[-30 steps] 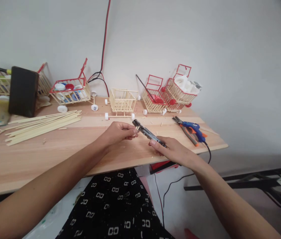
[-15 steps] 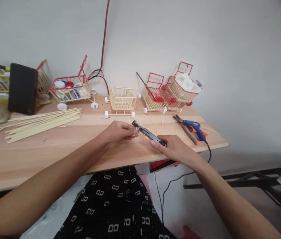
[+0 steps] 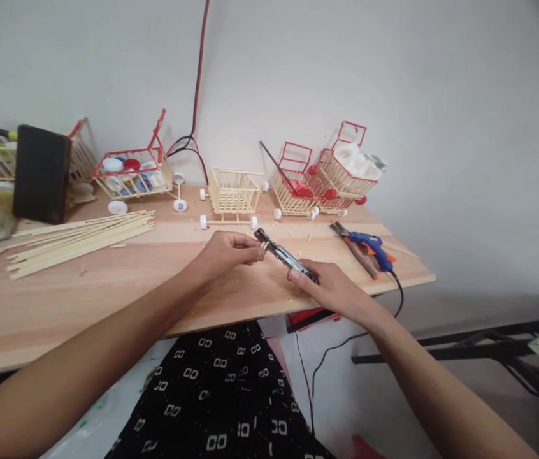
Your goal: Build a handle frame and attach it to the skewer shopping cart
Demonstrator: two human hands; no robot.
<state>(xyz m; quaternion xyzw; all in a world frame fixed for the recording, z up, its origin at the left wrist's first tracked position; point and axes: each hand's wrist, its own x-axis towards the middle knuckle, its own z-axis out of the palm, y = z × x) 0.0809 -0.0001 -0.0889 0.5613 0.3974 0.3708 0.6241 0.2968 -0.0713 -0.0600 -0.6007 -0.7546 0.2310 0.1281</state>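
My right hand grips the handles of a dark metal cutting plier, whose jaws point up and to the left. My left hand pinches a short piece of thin wooden stick and holds it at the plier's jaws. Both hands hover just above the front part of the wooden table. Small wood chips lie on the table under the hands.
Several stick-built toy carts stand along the wall, some with red rims and bottle caps. A bundle of long sticks lies at left beside a black phone. A blue glue gun and orange-handled pliers lie at right.
Both hands stay nearly in place with the plier and the stick piece; the view shifts slightly.
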